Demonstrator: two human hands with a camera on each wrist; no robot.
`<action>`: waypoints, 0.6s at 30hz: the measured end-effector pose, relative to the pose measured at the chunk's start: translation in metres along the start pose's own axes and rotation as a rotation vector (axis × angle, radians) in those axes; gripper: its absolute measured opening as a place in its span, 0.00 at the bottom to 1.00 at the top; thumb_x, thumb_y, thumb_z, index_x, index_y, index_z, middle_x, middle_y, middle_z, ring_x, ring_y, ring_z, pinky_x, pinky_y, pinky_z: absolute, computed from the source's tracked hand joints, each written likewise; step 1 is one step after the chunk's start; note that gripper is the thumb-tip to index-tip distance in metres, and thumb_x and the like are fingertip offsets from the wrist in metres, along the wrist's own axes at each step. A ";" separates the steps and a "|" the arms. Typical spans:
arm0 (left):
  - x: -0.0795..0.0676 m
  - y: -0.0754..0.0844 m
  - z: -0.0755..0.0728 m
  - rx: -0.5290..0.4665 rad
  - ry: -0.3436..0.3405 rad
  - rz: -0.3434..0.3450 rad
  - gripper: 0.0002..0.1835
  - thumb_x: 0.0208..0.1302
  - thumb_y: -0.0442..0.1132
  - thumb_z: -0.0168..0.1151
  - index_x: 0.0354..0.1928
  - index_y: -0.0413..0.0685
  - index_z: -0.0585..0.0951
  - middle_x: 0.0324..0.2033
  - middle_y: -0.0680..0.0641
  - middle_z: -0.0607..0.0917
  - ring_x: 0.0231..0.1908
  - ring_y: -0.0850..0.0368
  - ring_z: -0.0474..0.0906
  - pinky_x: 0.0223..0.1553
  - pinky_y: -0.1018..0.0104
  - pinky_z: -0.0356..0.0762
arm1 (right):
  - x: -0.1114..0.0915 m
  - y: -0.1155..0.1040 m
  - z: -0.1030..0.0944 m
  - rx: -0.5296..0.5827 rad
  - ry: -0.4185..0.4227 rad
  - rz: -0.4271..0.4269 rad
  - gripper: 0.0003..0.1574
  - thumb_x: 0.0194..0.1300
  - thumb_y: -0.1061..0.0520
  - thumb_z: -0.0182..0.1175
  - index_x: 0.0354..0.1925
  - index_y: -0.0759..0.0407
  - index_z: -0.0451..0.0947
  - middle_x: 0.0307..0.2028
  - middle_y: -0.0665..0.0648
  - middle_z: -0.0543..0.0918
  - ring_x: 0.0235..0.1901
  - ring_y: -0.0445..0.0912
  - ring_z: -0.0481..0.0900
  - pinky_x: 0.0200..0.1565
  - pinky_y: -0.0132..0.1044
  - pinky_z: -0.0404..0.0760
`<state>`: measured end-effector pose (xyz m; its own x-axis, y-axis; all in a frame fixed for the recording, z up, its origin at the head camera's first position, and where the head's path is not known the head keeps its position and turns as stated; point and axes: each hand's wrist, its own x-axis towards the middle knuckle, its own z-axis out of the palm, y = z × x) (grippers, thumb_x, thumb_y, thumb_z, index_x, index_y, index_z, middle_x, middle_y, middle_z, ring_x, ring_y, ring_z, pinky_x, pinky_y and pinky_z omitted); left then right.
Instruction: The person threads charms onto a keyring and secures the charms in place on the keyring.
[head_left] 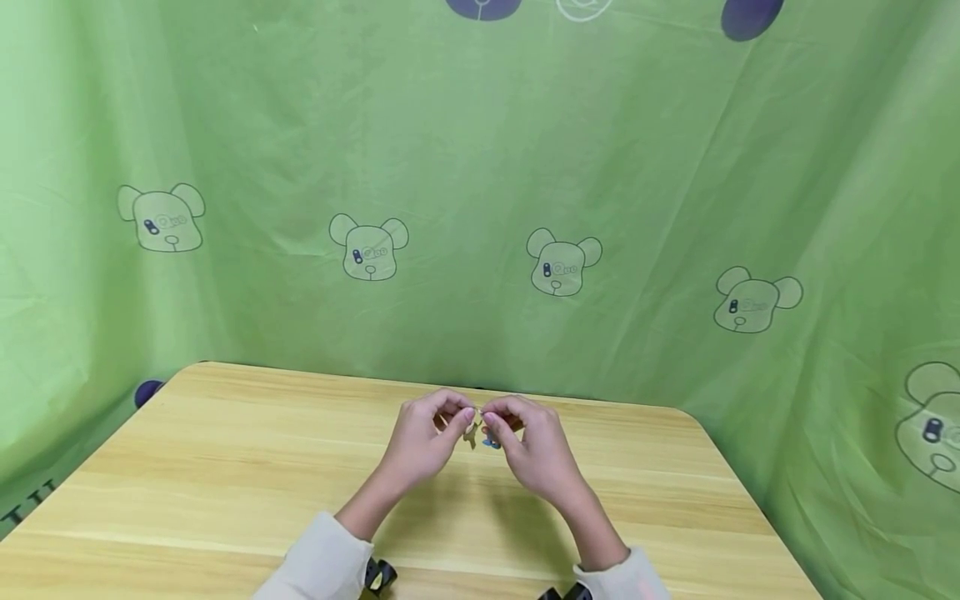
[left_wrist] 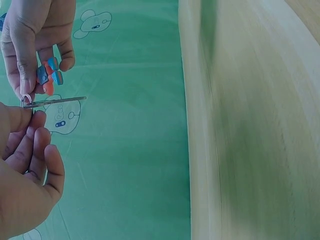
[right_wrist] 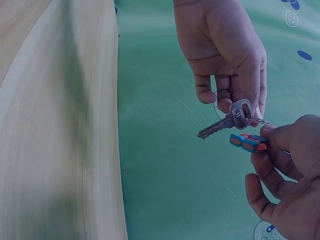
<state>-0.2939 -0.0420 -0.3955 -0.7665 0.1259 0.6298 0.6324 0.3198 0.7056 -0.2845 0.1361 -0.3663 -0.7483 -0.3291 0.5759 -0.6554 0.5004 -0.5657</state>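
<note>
Over the table, a small metal key ring [right_wrist: 258,120] is pinched from both sides, thumb against finger. My left hand [head_left: 426,440] grips its left side and my right hand [head_left: 538,446] its right side, the fingertips nearly meeting. From the ring hangs a metal key [right_wrist: 223,123], its blade pointing away from the fingers in the right wrist view. A small blue and orange charm [left_wrist: 49,76] dangles beside the key, just under the right fingertips. Fingertips partly hide the ring.
Beneath both hands is a light wood-grain table [head_left: 225,467] with rounded far corners. A green curtain [head_left: 465,150] printed with bear heads hangs close behind the table and along its sides. Pale sleeves [head_left: 322,558] and dark wrist-worn devices [head_left: 377,577] show near the front edge.
</note>
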 end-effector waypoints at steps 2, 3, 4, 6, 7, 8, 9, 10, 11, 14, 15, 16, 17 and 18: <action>0.000 0.001 0.000 0.000 -0.004 0.006 0.03 0.65 0.38 0.61 0.37 0.49 0.82 0.24 0.59 0.82 0.24 0.64 0.76 0.27 0.66 0.78 | 0.000 0.000 0.000 -0.002 0.001 -0.004 0.04 0.65 0.61 0.59 0.37 0.55 0.81 0.27 0.48 0.82 0.27 0.41 0.79 0.31 0.31 0.79; 0.000 0.001 0.000 0.002 -0.006 0.013 0.03 0.65 0.38 0.61 0.37 0.49 0.82 0.24 0.59 0.82 0.24 0.64 0.76 0.27 0.67 0.78 | 0.000 0.001 0.000 -0.002 0.002 -0.008 0.04 0.65 0.61 0.59 0.37 0.55 0.81 0.26 0.47 0.82 0.27 0.41 0.79 0.31 0.31 0.79; 0.000 0.001 0.000 0.005 -0.008 0.021 0.03 0.65 0.37 0.61 0.38 0.49 0.82 0.24 0.59 0.83 0.24 0.64 0.76 0.27 0.67 0.77 | 0.000 0.001 0.000 -0.004 0.003 -0.012 0.04 0.65 0.61 0.59 0.37 0.55 0.81 0.26 0.47 0.82 0.27 0.41 0.79 0.31 0.31 0.79; 0.000 0.002 0.000 0.011 -0.012 0.038 0.03 0.64 0.36 0.61 0.38 0.48 0.82 0.24 0.58 0.82 0.23 0.64 0.76 0.26 0.68 0.77 | -0.001 0.001 0.000 -0.003 0.005 -0.017 0.04 0.65 0.61 0.59 0.37 0.55 0.81 0.26 0.46 0.81 0.27 0.41 0.79 0.30 0.31 0.79; 0.000 0.002 0.000 0.015 -0.011 0.044 0.03 0.64 0.35 0.61 0.38 0.48 0.82 0.24 0.58 0.82 0.23 0.64 0.75 0.26 0.68 0.77 | -0.001 0.001 0.000 -0.005 0.006 -0.020 0.04 0.65 0.61 0.59 0.37 0.55 0.81 0.26 0.46 0.81 0.27 0.41 0.79 0.30 0.31 0.79; 0.000 0.002 0.000 0.019 -0.011 0.048 0.03 0.64 0.35 0.61 0.38 0.48 0.81 0.24 0.58 0.82 0.23 0.64 0.75 0.26 0.69 0.77 | -0.001 0.001 0.000 -0.003 0.006 -0.023 0.04 0.65 0.60 0.60 0.37 0.55 0.81 0.27 0.46 0.81 0.27 0.41 0.79 0.30 0.32 0.79; 0.000 0.002 0.000 0.022 -0.011 0.049 0.03 0.64 0.34 0.62 0.38 0.49 0.81 0.24 0.58 0.82 0.23 0.64 0.75 0.25 0.69 0.77 | -0.001 0.001 0.000 -0.002 0.007 -0.022 0.04 0.65 0.60 0.60 0.37 0.55 0.81 0.27 0.46 0.82 0.27 0.41 0.79 0.30 0.32 0.79; 0.000 0.002 0.000 0.024 -0.011 0.046 0.03 0.64 0.34 0.61 0.37 0.49 0.81 0.24 0.59 0.82 0.23 0.65 0.75 0.25 0.69 0.77 | -0.001 0.001 0.000 -0.001 0.007 -0.023 0.04 0.65 0.60 0.60 0.37 0.55 0.81 0.27 0.46 0.82 0.27 0.40 0.79 0.29 0.33 0.79; 0.000 0.002 0.000 0.023 -0.012 0.041 0.03 0.64 0.34 0.61 0.37 0.49 0.81 0.24 0.59 0.81 0.22 0.65 0.75 0.25 0.69 0.77 | -0.001 0.001 0.000 -0.002 0.008 -0.025 0.04 0.65 0.60 0.60 0.37 0.55 0.81 0.27 0.46 0.82 0.27 0.40 0.79 0.29 0.33 0.79; 0.000 0.002 0.000 0.023 -0.011 0.023 0.03 0.64 0.34 0.61 0.36 0.50 0.81 0.23 0.59 0.81 0.22 0.65 0.75 0.25 0.70 0.76 | -0.001 0.002 0.001 -0.004 0.010 -0.031 0.04 0.65 0.60 0.60 0.37 0.55 0.81 0.27 0.46 0.81 0.27 0.38 0.78 0.30 0.34 0.79; 0.000 0.003 0.000 0.020 -0.009 0.017 0.03 0.64 0.34 0.61 0.36 0.49 0.81 0.23 0.59 0.81 0.22 0.65 0.74 0.25 0.70 0.76 | -0.001 0.002 0.001 -0.004 0.011 -0.033 0.04 0.65 0.60 0.60 0.37 0.54 0.81 0.27 0.46 0.81 0.27 0.38 0.78 0.29 0.34 0.79; 0.000 0.003 0.000 0.017 -0.009 0.012 0.03 0.63 0.33 0.61 0.36 0.49 0.81 0.23 0.59 0.81 0.22 0.65 0.75 0.24 0.69 0.76 | -0.001 0.002 0.001 -0.004 0.012 -0.038 0.03 0.65 0.60 0.60 0.36 0.55 0.81 0.26 0.46 0.81 0.27 0.38 0.78 0.30 0.35 0.79; 0.000 0.003 0.000 0.015 -0.007 0.010 0.03 0.63 0.33 0.61 0.36 0.48 0.81 0.23 0.59 0.82 0.22 0.65 0.75 0.24 0.69 0.76 | -0.001 0.002 0.001 -0.005 0.012 -0.042 0.03 0.65 0.60 0.60 0.36 0.55 0.81 0.26 0.46 0.81 0.27 0.38 0.78 0.30 0.35 0.80; 0.000 0.004 0.001 0.014 -0.006 0.011 0.03 0.63 0.33 0.61 0.36 0.48 0.81 0.23 0.59 0.82 0.21 0.65 0.75 0.24 0.69 0.76 | -0.001 0.003 0.001 -0.006 0.013 -0.045 0.03 0.65 0.60 0.60 0.36 0.55 0.81 0.26 0.46 0.81 0.26 0.38 0.78 0.30 0.35 0.80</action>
<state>-0.2914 -0.0402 -0.3934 -0.7601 0.1356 0.6355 0.6392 0.3316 0.6939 -0.2858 0.1368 -0.3688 -0.7166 -0.3411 0.6084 -0.6879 0.4900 -0.5355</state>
